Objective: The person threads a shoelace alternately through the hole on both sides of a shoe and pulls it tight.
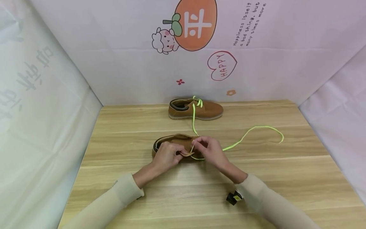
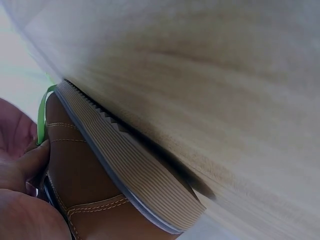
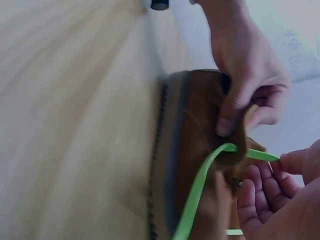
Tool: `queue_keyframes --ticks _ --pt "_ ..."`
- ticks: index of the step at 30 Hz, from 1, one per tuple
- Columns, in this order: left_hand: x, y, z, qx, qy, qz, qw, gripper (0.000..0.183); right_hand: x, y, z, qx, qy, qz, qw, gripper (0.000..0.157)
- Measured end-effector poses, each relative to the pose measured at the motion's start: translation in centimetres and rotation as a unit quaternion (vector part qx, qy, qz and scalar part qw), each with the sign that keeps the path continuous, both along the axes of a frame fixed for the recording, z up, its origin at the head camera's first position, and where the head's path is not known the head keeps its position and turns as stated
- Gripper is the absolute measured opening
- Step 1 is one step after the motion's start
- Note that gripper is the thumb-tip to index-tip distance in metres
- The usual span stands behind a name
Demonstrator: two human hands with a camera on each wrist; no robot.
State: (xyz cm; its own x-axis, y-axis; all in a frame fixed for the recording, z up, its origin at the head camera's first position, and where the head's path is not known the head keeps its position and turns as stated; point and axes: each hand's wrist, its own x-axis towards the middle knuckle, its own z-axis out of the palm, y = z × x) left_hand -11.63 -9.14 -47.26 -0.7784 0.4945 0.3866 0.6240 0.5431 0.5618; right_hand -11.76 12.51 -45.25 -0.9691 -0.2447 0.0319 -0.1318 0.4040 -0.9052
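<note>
A brown leather shoe (image 1: 183,142) rests on the table, toe to the right, with both hands over it. My left hand (image 1: 167,156) pinches the edge of its near eyelet flap, which bends up between thumb and fingers. A bright green shoelace (image 3: 197,182) runs through an eyelet in that flap, clearest in the right wrist view. On the inner side, my right hand (image 3: 285,200) pinches the lace's short end between thumb and finger. In the left wrist view the shoe's side (image 2: 75,165) and ridged sole (image 2: 125,160) show.
Behind stands a second brown shoe (image 1: 213,109) with green lacing, against the printed white backdrop (image 1: 128,73). From it a green strand (image 1: 194,119) hangs toward the front shoe. Another long lace tail (image 1: 243,136) curves right over the wooden table (image 1: 286,178).
</note>
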Motion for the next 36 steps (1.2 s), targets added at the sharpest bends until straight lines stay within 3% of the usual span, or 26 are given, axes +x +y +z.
queue_keyframes --ticks 9,16,27,36 --pt "0.0 0.1 0.0 -0.002 -0.008 0.005 1.0000 0.025 -1.7 1.4 3.4 -0.036 0.027 0.004 0.999 0.017" --pt "0.0 0.1 -0.1 -0.003 -0.007 0.010 0.9999 0.027 -3.0 2.5 6.2 -0.089 0.013 0.001 0.996 0.013" --pt "0.1 0.1 -0.2 0.011 -0.014 0.001 0.9998 0.028 -5.2 4.3 9.3 -0.118 0.005 -0.028 0.993 0.017" --pt "0.0 0.0 -0.3 0.006 -0.009 0.005 0.9999 0.028 -6.5 5.9 13.0 -0.241 0.025 -0.055 0.969 0.012"
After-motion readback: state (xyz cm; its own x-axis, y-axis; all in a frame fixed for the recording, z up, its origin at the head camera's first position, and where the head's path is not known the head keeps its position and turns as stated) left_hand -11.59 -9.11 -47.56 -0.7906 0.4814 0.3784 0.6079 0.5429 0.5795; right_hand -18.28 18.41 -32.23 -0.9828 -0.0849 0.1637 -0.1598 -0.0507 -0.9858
